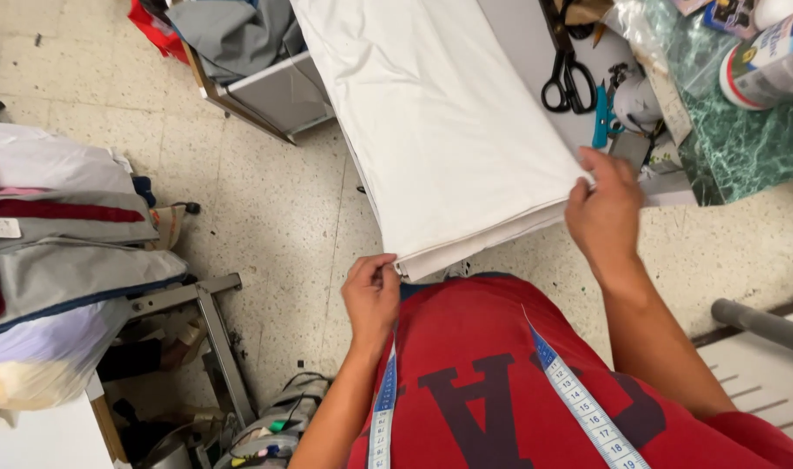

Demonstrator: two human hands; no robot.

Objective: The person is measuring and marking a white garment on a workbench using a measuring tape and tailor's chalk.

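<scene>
A folded stack of white fabric (pixel 440 122) lies on a grey table, its near edge hanging toward me. My left hand (pixel 370 295) pinches the near left corner of the layers. My right hand (pixel 605 208) grips the near right corner at the table's edge. A blue and white measuring tape (pixel 579 408) hangs around my neck over a red shirt.
Black scissors (pixel 568 74), a blue tool (pixel 601 117) and a white roll (pixel 635 100) sit on the table (pixel 522 39) beyond the fabric. A green marbled box (pixel 744 143) is at right. Stacked folded cloth (pixel 58 252) fills a rack at left. The floor is speckled tile (pixel 275 208).
</scene>
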